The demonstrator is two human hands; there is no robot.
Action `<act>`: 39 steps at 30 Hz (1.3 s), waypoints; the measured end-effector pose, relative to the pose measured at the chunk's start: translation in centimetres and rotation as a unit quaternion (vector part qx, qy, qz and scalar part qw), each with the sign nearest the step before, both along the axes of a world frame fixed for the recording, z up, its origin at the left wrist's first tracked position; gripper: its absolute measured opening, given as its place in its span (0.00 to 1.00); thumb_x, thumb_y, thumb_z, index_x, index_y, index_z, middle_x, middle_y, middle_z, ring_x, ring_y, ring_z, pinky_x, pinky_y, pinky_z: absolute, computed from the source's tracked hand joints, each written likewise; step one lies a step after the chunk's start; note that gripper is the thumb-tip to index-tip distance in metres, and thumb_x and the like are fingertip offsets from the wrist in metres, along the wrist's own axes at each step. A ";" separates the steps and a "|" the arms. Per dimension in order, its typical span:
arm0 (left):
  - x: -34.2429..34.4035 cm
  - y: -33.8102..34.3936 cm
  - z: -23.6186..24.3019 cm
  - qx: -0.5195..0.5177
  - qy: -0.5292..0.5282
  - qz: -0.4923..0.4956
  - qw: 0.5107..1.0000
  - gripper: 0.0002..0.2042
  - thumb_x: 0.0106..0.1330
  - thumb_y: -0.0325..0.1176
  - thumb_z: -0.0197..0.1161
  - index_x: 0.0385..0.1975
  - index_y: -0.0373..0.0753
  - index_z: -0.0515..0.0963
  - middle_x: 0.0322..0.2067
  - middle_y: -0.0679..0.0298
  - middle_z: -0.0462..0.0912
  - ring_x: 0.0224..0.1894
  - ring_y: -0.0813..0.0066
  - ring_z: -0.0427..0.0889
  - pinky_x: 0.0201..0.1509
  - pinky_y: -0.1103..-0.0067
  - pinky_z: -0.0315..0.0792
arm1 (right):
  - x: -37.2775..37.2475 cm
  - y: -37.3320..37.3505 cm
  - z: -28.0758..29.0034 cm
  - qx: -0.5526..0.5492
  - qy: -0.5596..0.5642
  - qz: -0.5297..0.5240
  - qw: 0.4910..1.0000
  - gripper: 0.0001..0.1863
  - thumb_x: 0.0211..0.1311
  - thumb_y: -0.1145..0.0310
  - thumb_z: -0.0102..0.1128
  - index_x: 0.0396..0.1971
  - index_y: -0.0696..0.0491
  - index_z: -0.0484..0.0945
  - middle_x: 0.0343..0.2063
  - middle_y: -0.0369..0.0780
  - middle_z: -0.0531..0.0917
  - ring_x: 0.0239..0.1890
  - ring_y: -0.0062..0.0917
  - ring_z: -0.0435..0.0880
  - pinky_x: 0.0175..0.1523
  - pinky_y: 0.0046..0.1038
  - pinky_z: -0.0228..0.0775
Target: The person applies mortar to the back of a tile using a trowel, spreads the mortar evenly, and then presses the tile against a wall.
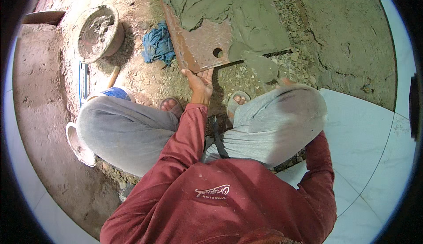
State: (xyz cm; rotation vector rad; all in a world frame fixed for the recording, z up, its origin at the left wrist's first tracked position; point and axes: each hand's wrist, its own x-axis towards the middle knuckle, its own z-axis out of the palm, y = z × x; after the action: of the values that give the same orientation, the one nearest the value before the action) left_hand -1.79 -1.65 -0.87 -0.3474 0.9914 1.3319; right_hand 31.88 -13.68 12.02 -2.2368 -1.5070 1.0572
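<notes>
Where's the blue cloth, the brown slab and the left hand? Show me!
Blue cloth (158, 45): head view, middle of the crumpled bundle.
Brown slab (200, 41): head view, its bare patch.
Left hand (200, 84): head view, middle of the hand.

The right knee (304, 107) hides most of the right hand (287, 81), so its grip cannot be told. The left hand's fingertips vanish under the tile (203, 41), whose far edge runs out of view. The left knee (103, 123) covers part of the bucket (120, 93) and bowl (80, 146). A dark thing (413, 107), right, is cropped, its kind unclear.
</notes>
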 end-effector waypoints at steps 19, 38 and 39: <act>-0.4 0.6 10.5 -0.071 0.040 -0.353 0.932 0.31 0.77 0.51 0.48 0.65 0.27 0.61 0.58 0.48 0.75 0.62 0.55 0.73 0.62 0.62 0.72 | 4.3 15.2 0.6 -0.254 0.076 0.113 0.958 0.43 0.65 0.40 0.58 0.67 0.61 0.66 0.27 0.38 0.80 0.23 0.19 0.76 0.28 0.27 0.67; -44.8 21.4 9.9 -0.050 0.420 -0.033 0.906 0.06 0.69 0.36 0.62 0.35 0.40 0.80 0.29 0.62 0.81 0.32 0.65 0.80 0.39 0.58 0.78 | -14.6 29.7 17.3 -0.016 -0.110 0.320 0.941 0.23 0.69 0.48 0.55 0.48 0.54 0.73 0.34 0.45 0.80 0.32 0.37 0.76 0.44 0.37 0.70; -45.5 20.8 9.3 -0.045 0.443 -0.005 0.895 0.06 0.70 0.33 0.61 0.36 0.37 0.79 0.30 0.62 0.81 0.31 0.66 0.80 0.37 0.62 0.79 | -16.8 31.1 17.5 0.018 -0.143 0.366 0.919 0.22 0.69 0.50 0.55 0.49 0.54 0.73 0.34 0.45 0.80 0.32 0.38 0.76 0.42 0.37 0.70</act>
State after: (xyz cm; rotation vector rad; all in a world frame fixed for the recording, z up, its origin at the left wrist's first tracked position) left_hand -47.26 19.15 8.39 0.2431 1.8075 1.4522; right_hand 15.03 17.47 29.51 -1.8709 -2.5825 0.8572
